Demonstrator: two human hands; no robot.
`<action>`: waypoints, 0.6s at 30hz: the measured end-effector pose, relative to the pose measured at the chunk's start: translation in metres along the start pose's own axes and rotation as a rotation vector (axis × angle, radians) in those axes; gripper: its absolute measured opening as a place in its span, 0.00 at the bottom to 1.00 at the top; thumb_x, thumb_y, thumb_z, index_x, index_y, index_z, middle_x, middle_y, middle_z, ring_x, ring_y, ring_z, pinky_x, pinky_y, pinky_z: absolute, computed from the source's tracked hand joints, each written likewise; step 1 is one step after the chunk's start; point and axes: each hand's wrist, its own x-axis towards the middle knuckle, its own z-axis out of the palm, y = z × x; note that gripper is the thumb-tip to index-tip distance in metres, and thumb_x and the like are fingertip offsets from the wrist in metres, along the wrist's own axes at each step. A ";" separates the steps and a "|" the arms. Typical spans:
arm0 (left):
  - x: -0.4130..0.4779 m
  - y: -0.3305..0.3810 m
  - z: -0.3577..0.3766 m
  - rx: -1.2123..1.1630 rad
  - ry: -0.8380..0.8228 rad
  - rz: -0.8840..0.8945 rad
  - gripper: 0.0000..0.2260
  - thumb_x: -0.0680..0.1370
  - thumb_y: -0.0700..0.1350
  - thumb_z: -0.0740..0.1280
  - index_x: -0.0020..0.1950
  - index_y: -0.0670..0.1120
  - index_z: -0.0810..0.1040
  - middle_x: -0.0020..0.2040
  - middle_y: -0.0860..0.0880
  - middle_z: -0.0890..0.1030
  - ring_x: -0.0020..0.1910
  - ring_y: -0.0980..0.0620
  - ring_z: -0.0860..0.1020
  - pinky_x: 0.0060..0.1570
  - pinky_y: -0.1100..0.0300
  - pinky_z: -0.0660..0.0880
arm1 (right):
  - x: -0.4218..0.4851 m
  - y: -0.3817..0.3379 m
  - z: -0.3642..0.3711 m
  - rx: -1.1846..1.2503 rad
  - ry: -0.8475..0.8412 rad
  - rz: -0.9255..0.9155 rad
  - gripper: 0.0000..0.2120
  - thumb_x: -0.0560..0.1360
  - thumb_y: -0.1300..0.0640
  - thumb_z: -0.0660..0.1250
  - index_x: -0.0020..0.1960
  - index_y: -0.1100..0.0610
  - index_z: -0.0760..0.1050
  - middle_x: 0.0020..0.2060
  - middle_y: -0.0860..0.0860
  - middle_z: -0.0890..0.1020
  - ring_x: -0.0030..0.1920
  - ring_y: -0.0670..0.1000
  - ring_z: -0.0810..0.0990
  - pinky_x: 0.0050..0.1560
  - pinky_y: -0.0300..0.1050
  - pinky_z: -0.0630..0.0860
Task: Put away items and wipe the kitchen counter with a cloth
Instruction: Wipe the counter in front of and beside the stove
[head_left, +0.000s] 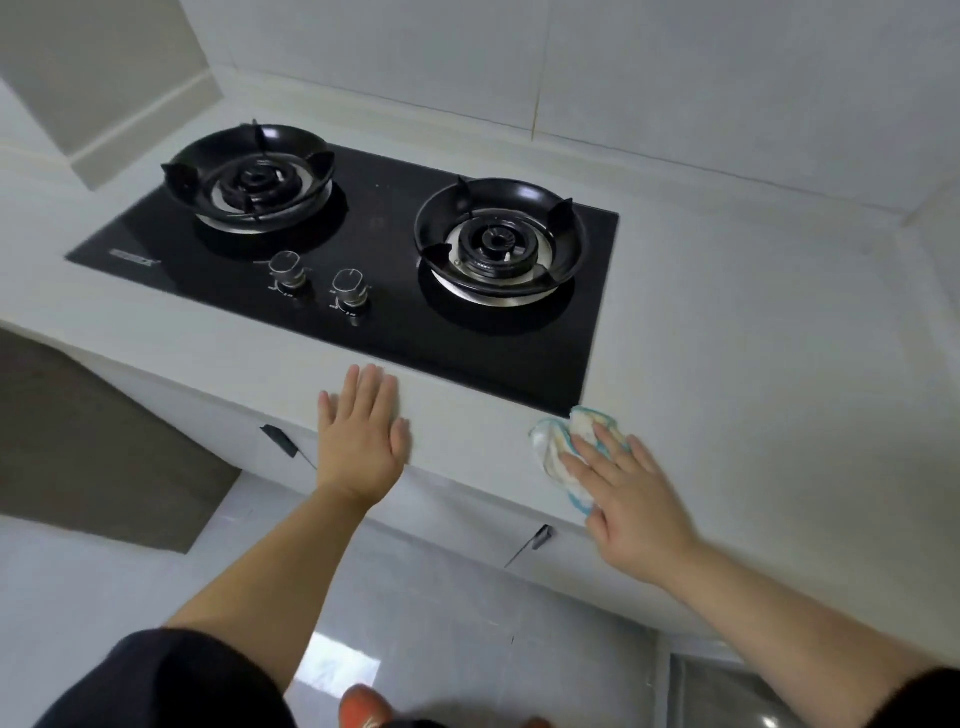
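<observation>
A white kitchen counter (753, 322) runs across the view with a black glass gas hob (384, 249) set into it. My right hand (628, 483) lies flat with straight fingers on a crumpled white cloth (558, 441) with blue and yellow edging, pressing it onto the counter's front strip just off the hob's near right corner. My left hand (361, 436) rests palm down, fingers straight, on the front strip of the counter below the hob, holding nothing.
Two black burners with pan supports (249, 176) (498, 239) and two silver knobs (319, 286) sit on the hob. Tiled walls back the counter. Below the counter edge are white cabinet fronts with dark handles (280, 441) and a glossy grey floor.
</observation>
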 end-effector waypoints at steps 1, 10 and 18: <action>0.003 -0.010 -0.002 0.001 -0.006 -0.005 0.31 0.77 0.55 0.40 0.76 0.42 0.58 0.78 0.43 0.54 0.77 0.43 0.47 0.73 0.42 0.43 | 0.009 -0.009 -0.002 -0.013 -0.004 -0.046 0.30 0.68 0.51 0.54 0.69 0.55 0.71 0.70 0.53 0.71 0.71 0.58 0.67 0.68 0.57 0.57; 0.027 -0.129 -0.024 0.004 0.007 -0.137 0.33 0.76 0.58 0.35 0.78 0.46 0.56 0.78 0.44 0.52 0.77 0.43 0.45 0.74 0.43 0.44 | 0.149 -0.127 -0.011 0.007 0.007 -0.107 0.30 0.72 0.49 0.51 0.70 0.58 0.69 0.70 0.56 0.70 0.73 0.59 0.64 0.70 0.58 0.60; 0.052 -0.231 -0.048 -0.039 -0.007 -0.128 0.32 0.77 0.57 0.35 0.78 0.48 0.56 0.78 0.46 0.53 0.77 0.45 0.45 0.74 0.47 0.42 | 0.248 -0.219 -0.021 0.008 0.014 -0.154 0.30 0.71 0.50 0.51 0.68 0.57 0.72 0.69 0.56 0.72 0.72 0.60 0.66 0.68 0.60 0.66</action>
